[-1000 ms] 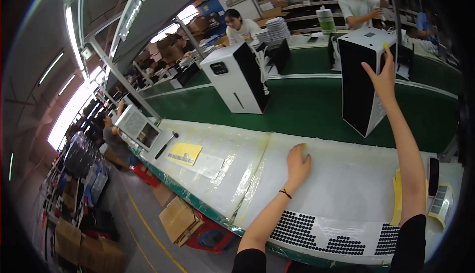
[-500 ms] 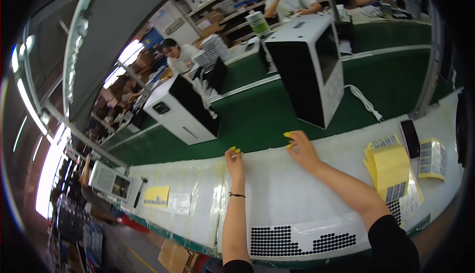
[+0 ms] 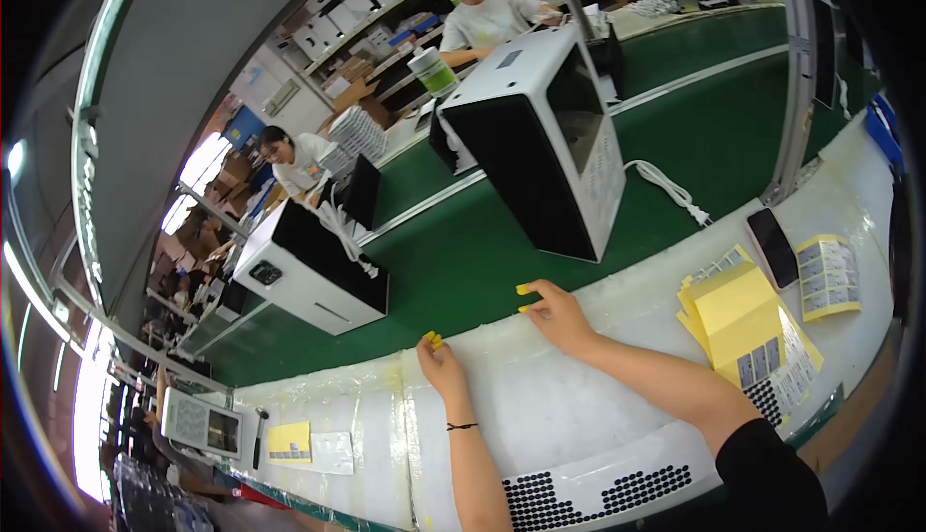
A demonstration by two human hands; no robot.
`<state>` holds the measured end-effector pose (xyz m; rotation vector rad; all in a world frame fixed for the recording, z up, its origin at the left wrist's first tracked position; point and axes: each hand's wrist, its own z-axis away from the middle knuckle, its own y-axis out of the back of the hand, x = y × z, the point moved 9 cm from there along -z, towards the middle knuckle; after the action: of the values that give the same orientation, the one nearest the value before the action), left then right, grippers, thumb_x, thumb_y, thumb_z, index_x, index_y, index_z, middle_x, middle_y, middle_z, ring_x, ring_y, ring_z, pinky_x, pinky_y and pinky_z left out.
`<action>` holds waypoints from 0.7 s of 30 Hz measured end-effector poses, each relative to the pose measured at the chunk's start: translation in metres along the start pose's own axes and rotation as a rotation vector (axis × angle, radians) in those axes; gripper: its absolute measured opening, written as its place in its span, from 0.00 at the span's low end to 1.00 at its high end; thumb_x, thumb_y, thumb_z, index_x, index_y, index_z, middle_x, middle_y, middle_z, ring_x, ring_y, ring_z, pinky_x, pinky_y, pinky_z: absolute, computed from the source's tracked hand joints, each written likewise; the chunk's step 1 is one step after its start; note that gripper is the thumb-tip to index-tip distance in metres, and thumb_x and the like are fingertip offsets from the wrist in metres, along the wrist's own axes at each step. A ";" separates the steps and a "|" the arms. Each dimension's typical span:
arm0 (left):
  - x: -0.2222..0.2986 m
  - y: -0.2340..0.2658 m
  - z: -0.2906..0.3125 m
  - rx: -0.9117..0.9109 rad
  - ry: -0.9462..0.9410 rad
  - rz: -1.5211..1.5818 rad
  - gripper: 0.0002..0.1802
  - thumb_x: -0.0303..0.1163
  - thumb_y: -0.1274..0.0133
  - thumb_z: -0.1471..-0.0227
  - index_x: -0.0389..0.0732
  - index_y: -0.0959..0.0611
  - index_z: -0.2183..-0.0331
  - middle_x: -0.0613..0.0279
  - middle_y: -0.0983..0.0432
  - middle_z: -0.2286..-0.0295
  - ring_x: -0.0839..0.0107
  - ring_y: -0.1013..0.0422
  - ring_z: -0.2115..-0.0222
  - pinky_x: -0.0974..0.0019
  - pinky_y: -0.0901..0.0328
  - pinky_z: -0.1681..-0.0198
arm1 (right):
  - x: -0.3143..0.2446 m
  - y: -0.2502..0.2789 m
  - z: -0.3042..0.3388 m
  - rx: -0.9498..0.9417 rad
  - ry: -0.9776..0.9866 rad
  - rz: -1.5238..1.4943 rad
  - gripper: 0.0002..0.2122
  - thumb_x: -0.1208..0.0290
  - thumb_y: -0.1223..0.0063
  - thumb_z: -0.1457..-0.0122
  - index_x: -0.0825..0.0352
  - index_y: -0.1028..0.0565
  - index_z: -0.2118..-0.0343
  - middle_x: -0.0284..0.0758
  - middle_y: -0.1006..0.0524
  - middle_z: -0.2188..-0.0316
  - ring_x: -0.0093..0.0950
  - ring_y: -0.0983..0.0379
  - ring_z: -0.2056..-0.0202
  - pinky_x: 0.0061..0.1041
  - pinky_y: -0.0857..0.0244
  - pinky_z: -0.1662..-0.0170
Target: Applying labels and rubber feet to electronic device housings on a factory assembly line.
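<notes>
Left hand: your left hand (image 3: 442, 363) is resting palm down on the white worktop (image 3: 579, 407), close to its far edge where the green belt (image 3: 463, 262) begins. Fingers are lying loosely together, yellow fingertip covers showing, gripping nothing.
Right hand: your right hand (image 3: 555, 312) is lying just to the right of the left, also at the worktop's far edge. Fingers are spreading open and pointing left, yellow-tipped, holding nothing.
Gap between hands: they are sitting near each other but not touching.
Nearest unit: a tall black-and-white appliance (image 3: 550, 136) is standing upright on the green belt just beyond your right hand, its white power cord (image 3: 666, 185) trailing to its right.
Second unit: another black-and-white appliance (image 3: 309, 276) is lying further left on the belt, well apart from your left hand.
Right end of worktop: a stack of yellow label sheets (image 3: 743, 325) is lying there, with a dark phone (image 3: 772, 247) just beyond it.
Left end of worktop: a small yellow sheet (image 3: 287, 440) is lying near the corner.
Near edge: a perforated white panel (image 3: 598, 489) is running under your forearms.
People: co-workers are sitting on the far side of the belt.
</notes>
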<state>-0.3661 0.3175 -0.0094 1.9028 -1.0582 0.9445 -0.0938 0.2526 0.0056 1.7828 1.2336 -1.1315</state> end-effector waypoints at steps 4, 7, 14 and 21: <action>0.005 -0.003 0.002 -0.018 -0.019 -0.089 0.16 0.21 0.51 0.51 0.32 0.28 0.57 0.51 0.28 0.60 0.60 0.32 0.58 0.63 0.40 0.51 | -0.012 0.003 0.001 0.007 0.057 0.068 0.16 0.84 0.47 0.49 0.68 0.33 0.57 0.37 0.29 0.56 0.29 0.23 0.63 0.24 0.32 0.61; 0.001 -0.002 0.000 -0.026 -0.024 -0.121 0.17 0.21 0.50 0.51 0.32 0.28 0.56 0.51 0.28 0.60 0.59 0.32 0.58 0.63 0.40 0.51 | -0.014 0.002 -0.001 0.013 0.086 0.088 0.16 0.84 0.47 0.49 0.68 0.33 0.57 0.36 0.28 0.58 0.28 0.24 0.63 0.24 0.33 0.59; 0.005 -0.007 -0.002 -0.028 -0.027 -0.138 0.18 0.21 0.51 0.51 0.33 0.29 0.55 0.50 0.28 0.60 0.58 0.32 0.57 0.62 0.40 0.51 | -0.004 -0.002 -0.006 -0.024 0.052 0.091 0.16 0.79 0.44 0.48 0.66 0.34 0.57 0.34 0.25 0.66 0.28 0.27 0.66 0.23 0.33 0.59; 0.008 -0.007 -0.003 -0.039 0.007 -0.035 0.19 0.22 0.49 0.51 0.35 0.30 0.55 0.54 0.24 0.67 0.62 0.29 0.61 0.63 0.39 0.51 | -0.003 -0.006 -0.006 -0.065 0.003 0.153 0.15 0.77 0.45 0.47 0.64 0.33 0.57 0.30 0.22 0.72 0.28 0.26 0.64 0.29 0.40 0.48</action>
<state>-0.3578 0.3195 -0.0033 1.8791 -1.0286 0.9031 -0.0989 0.2583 0.0107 1.7971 1.1025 -0.9919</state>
